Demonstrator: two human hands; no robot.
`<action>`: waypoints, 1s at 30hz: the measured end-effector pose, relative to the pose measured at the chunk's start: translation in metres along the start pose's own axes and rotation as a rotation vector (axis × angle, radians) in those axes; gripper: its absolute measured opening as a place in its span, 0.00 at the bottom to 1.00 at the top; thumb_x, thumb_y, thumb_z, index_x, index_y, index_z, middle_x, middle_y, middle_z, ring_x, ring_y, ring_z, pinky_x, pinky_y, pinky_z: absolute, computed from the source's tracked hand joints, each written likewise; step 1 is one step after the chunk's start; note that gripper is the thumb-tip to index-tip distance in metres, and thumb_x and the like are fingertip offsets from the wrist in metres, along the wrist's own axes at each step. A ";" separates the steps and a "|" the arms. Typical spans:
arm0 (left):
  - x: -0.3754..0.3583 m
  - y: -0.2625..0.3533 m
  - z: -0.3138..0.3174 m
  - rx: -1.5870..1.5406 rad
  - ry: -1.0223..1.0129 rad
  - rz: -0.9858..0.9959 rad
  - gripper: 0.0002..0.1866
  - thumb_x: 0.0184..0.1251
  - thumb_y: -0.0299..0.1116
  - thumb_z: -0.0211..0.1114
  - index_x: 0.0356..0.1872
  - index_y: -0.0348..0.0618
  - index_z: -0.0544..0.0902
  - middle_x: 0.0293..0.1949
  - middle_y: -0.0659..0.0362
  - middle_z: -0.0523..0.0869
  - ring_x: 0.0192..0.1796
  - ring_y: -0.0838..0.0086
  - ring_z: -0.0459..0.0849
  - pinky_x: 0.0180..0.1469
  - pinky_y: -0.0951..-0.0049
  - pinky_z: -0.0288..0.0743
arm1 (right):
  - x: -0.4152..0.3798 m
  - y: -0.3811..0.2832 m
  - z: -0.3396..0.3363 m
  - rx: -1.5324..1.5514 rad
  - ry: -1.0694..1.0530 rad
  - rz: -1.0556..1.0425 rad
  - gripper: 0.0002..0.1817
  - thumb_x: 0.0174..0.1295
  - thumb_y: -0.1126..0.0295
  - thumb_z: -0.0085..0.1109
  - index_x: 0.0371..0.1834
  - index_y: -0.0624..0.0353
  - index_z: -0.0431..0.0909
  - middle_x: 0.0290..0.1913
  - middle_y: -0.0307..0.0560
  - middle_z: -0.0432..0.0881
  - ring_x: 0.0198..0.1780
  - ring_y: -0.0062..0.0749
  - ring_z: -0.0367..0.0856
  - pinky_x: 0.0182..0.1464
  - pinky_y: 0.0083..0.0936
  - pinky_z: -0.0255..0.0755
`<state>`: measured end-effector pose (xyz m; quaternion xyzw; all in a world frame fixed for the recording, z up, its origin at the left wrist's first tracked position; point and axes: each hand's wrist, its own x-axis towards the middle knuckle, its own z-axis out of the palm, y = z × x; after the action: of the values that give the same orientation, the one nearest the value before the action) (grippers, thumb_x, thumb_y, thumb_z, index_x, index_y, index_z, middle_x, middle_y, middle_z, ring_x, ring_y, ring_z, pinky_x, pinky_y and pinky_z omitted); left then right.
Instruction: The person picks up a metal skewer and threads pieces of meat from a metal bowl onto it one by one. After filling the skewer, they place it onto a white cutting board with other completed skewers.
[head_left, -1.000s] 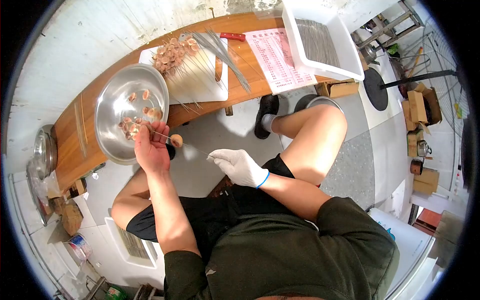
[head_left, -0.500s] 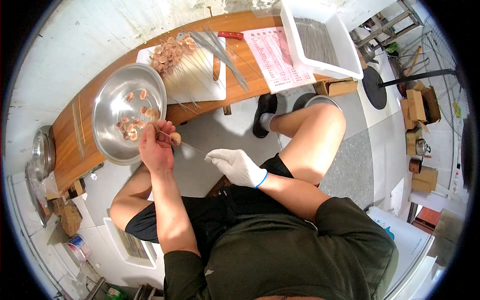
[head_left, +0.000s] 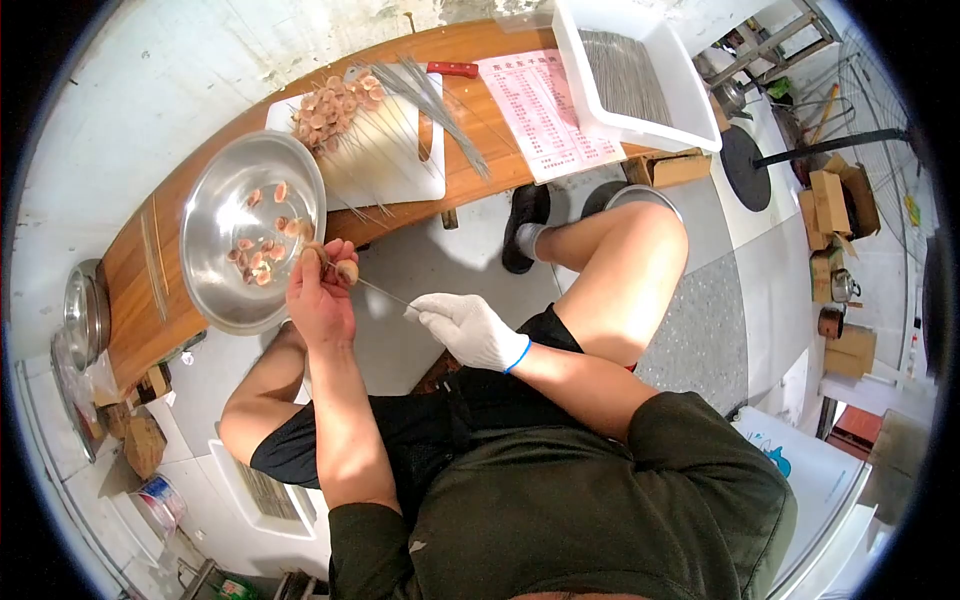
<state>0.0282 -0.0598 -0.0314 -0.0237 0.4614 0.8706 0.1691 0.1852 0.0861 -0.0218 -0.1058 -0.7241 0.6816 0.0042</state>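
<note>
My bare left hand [head_left: 322, 300] is at the near right edge of a steel bowl [head_left: 205, 210], its fingers closed around a round brownish piece that looks like a mushroom cap. Another such cap [head_left: 347, 272] sits on a thin metal skewer [head_left: 380, 291] beside those fingers. In a white knit glove, my right hand [head_left: 468, 328] grips the skewer's other end, over my lap. Several loose caps [head_left: 264, 252] lie in the tilted bowl. Loaded skewers with a heap of caps [head_left: 335, 110] rest on a white cutting board [head_left: 390, 165] beyond it.
Bare skewers [head_left: 435, 105] and a red-handled knife [head_left: 453, 69] lie at the board's far right. A pink printed sheet [head_left: 550, 120] is on the wooden table [head_left: 140, 290]. Next to it stands a white bin [head_left: 690, 120] of skewers. Stacked steel bowls [head_left: 90, 310] are at far left.
My left hand has shifted slightly right and the skewered cap is nearer its fingers. My right hand still grips the skewer. The whole view has shifted slightly.
</note>
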 end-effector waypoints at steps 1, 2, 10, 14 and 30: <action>-0.001 0.000 0.002 0.007 0.009 0.000 0.12 0.75 0.34 0.53 0.45 0.36 0.79 0.39 0.51 0.86 0.42 0.61 0.86 0.44 0.65 0.81 | 0.000 -0.002 -0.001 -0.003 -0.009 0.014 0.13 0.66 0.72 0.49 0.47 0.66 0.79 0.35 0.43 0.82 0.32 0.18 0.72 0.40 0.19 0.71; -0.001 -0.001 0.004 0.012 0.018 0.002 0.12 0.75 0.34 0.53 0.45 0.36 0.79 0.39 0.50 0.85 0.42 0.61 0.86 0.45 0.65 0.81 | 0.001 0.001 0.000 -0.023 0.010 -0.036 0.13 0.66 0.71 0.49 0.47 0.66 0.79 0.34 0.42 0.82 0.31 0.18 0.72 0.40 0.19 0.71; -0.001 -0.006 0.005 0.010 0.029 -0.034 0.12 0.75 0.34 0.53 0.46 0.35 0.78 0.41 0.50 0.85 0.43 0.61 0.85 0.47 0.64 0.81 | 0.003 0.000 -0.001 -0.011 0.002 0.109 0.12 0.66 0.71 0.51 0.46 0.67 0.79 0.43 0.55 0.84 0.46 0.37 0.83 0.50 0.28 0.74; -0.001 -0.007 0.005 0.029 0.081 -0.072 0.12 0.75 0.34 0.54 0.47 0.35 0.78 0.43 0.50 0.84 0.44 0.62 0.85 0.46 0.66 0.81 | 0.004 -0.012 -0.003 0.058 -0.005 0.199 0.13 0.67 0.71 0.51 0.47 0.68 0.79 0.43 0.54 0.85 0.46 0.31 0.82 0.51 0.26 0.73; 0.103 0.123 -0.144 0.535 0.473 -0.008 0.16 0.72 0.35 0.57 0.52 0.34 0.74 0.43 0.54 0.83 0.43 0.70 0.84 0.43 0.74 0.80 | 0.017 0.004 -0.012 0.265 0.028 0.289 0.14 0.68 0.70 0.48 0.48 0.67 0.78 0.24 0.35 0.70 0.26 0.17 0.64 0.29 0.18 0.63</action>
<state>-0.1240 -0.2121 -0.0365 -0.1814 0.6994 0.6887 0.0610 0.1709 0.1010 -0.0274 -0.2167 -0.6054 0.7627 -0.0695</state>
